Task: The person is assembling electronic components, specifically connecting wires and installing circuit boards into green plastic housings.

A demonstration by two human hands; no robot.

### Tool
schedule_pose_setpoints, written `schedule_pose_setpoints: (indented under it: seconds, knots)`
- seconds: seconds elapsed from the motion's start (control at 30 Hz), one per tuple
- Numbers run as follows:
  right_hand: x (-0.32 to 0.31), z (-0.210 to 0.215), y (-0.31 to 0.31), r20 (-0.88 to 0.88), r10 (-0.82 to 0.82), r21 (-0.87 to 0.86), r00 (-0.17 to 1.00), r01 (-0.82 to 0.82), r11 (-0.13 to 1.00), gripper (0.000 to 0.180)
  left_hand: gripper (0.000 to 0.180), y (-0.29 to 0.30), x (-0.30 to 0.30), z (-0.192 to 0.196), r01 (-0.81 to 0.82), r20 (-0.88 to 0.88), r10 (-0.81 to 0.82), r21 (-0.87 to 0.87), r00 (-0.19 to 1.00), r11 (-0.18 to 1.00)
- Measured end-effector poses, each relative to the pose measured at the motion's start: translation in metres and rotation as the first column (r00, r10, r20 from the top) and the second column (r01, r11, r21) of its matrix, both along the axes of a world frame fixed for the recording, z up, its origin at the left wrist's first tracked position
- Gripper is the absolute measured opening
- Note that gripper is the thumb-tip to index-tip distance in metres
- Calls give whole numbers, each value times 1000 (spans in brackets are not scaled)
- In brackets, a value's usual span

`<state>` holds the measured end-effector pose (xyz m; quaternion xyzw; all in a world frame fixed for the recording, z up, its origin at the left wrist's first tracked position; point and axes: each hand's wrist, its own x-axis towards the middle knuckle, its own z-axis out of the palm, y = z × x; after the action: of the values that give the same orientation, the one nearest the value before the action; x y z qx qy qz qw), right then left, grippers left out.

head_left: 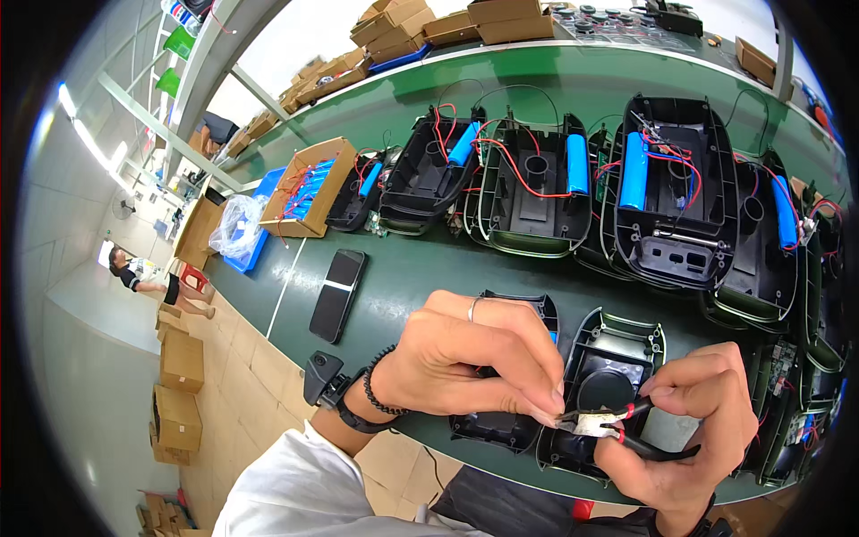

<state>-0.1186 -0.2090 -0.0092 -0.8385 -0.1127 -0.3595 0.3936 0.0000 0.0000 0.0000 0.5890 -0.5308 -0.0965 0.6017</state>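
Observation:
My right hand (689, 421) grips a small pair of pliers (592, 424) by its black-and-red handles, and the metal jaws point left. My left hand (479, 358), wearing a ring, pinches finger and thumb together right at the jaw tips. Whatever lies in that pinch is too small to make out. Beneath the pliers, a black plastic housing shell (617, 345) with a round dark part rests on the green bench. Another black shell (546, 309) lies mostly hidden under my left hand.
Several black housings (537, 192) with blue battery cells and red wires line the bench (394, 277). Left of them stand a cardboard box (335, 201) of blue cells and a blue tray with a plastic bag (237, 224). A phone (338, 295) lies nearer. A person (152, 277) stands far left.

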Motion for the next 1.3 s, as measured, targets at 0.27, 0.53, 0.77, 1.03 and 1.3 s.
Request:
schedule_pose_setpoints:
  seconds: [0.27, 0.53, 0.77, 1.03, 1.3]
  knots:
    - [0, 0, -5, 43, 1, -84, 999, 3, 996, 49, 14, -2, 0, -3, -2, -1, 2, 7, 1000, 1000]
    - [-3, -2, -4, 34, -15, -50, 999, 16, 999, 49, 14, -3, -2, -4, -5, -55, 7, 27, 998, 1000]
    - [-3, -2, -2, 38, -30, -34, 999, 32, 999, 47, 14, -3, -2, -4, 9, -63, -7, 19, 998, 1000]
    - [-6, -3, -3, 4, -58, 55, 998, 58, 997, 45, 12, -6, -5, -5, 66, -61, -63, 57, 996, 996]
    - [2, -2, -14, 9, 4, 0, 1000, -4, 1000, 44, 13, -5, -2, -2, 50, -88, -44, 60, 995, 997]
